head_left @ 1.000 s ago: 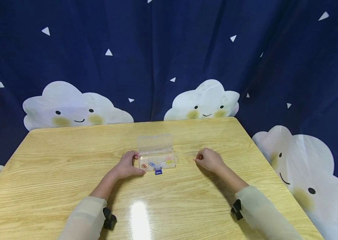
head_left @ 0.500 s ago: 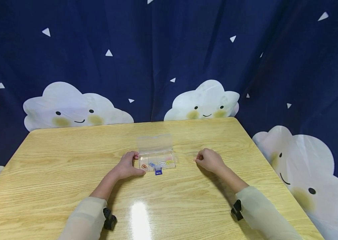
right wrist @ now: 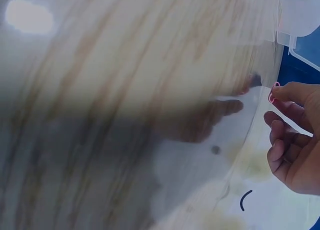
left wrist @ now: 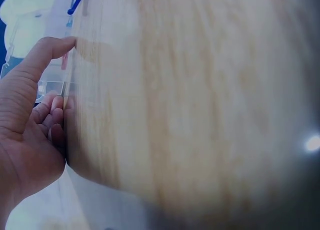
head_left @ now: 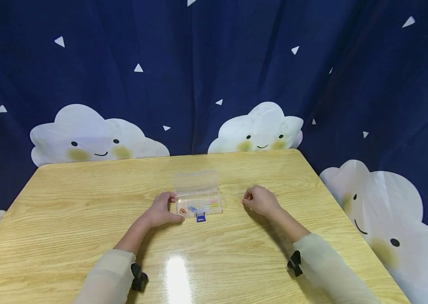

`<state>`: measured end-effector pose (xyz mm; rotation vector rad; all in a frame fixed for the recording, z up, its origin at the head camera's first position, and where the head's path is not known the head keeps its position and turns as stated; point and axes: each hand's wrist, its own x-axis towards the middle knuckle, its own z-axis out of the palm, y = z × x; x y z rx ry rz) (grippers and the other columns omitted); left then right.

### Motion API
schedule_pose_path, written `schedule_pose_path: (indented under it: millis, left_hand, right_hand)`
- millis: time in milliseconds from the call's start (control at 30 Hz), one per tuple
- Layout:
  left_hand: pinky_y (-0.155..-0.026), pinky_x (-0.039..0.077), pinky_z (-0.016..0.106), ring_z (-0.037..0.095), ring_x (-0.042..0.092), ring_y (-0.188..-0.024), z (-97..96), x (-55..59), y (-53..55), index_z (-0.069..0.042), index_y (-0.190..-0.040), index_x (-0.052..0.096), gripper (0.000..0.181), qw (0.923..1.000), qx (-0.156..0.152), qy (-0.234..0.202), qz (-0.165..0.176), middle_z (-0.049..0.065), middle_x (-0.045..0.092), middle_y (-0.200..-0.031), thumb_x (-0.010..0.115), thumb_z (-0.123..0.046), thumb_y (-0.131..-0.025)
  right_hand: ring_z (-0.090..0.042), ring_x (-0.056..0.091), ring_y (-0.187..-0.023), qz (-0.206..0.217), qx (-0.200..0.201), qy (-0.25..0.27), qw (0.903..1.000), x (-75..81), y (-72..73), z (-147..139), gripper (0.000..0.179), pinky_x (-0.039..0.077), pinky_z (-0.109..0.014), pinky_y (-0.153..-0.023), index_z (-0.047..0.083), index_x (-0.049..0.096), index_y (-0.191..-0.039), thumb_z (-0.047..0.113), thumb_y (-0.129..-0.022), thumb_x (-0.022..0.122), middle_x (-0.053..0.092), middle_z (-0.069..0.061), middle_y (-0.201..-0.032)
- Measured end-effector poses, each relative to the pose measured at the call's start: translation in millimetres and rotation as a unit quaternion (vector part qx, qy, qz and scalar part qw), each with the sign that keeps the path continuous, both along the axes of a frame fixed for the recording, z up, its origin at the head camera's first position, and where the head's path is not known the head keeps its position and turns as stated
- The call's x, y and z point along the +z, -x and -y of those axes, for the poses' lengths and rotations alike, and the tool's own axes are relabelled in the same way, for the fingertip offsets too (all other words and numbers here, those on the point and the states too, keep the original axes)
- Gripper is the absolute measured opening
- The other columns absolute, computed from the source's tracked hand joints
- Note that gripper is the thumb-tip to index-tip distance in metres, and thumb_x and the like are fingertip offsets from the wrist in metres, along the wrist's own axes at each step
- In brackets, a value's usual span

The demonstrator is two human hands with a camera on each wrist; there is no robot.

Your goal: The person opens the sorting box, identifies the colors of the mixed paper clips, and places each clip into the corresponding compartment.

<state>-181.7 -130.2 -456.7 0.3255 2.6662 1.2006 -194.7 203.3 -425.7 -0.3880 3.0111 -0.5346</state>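
Observation:
A clear plastic box (head_left: 196, 183) stands on the table with its lid up. Inside, red (head_left: 182, 210), blue (head_left: 193, 208), white (head_left: 205, 207) and yellow (head_left: 215, 205) paper clips lie from left to right, and a blue latch (head_left: 200, 217) hangs at the front. My left hand (head_left: 159, 211) grips the box's left end, thumb at the front edge and fingers toward the back. To the right of the box, my right hand (head_left: 261, 200) pinches a pink paper clip (right wrist: 273, 92) between thumb and forefinger, apart from the box.
The wooden table (head_left: 206, 257) has a bright light reflection near its front. Behind it and on the right hangs a dark blue curtain (head_left: 214, 63) with clouds and white triangles. Black wrist cameras (head_left: 138, 277) sit at both sleeves.
My right hand, after staying almost still, has moved slightly left toward the box with the pink paper clip. The left hand and the box have not moved.

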Motion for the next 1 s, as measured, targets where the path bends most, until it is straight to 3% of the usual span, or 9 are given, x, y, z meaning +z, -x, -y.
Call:
schedule_pose_path:
  millis: [400, 1000]
  left_hand:
    - [-0.078, 0.034, 0.031, 0.022, 0.038, -0.093, -0.2, 0.3, -0.7, -0.002, -0.111, 0.045, 0.064, 1.0000, -0.002, 0.005, 0.008, 0.009, 0.045, -0.103, 0.083, -0.025, -0.063]
    - [-0.080, 0.034, 0.031, 0.023, 0.039, -0.093, 0.6, -1.7, -0.2, -0.003, -0.109, 0.047, 0.063, 0.9999, -0.005, 0.006, -0.010, 0.009, 0.047, -0.103, 0.082, -0.026, -0.062]
  right_hand:
    - [-0.010, 0.045, -0.048, -0.003, 0.022, 0.008, 0.9997, 4.6, 3.9, 13.9, 0.016, 0.035, -0.025, -0.046, 0.012, 0.069, -0.083, 0.027, -0.087, 0.064, 0.056, 0.004, -0.063]
    - [-0.012, 0.047, -0.063, -0.020, 0.026, 0.010, 0.9994, 15.3, 12.0, 37.4, 0.014, 0.037, -0.026, -0.055, 0.014, 0.070, -0.084, 0.027, -0.087, 0.064, 0.055, 0.000, -0.076]
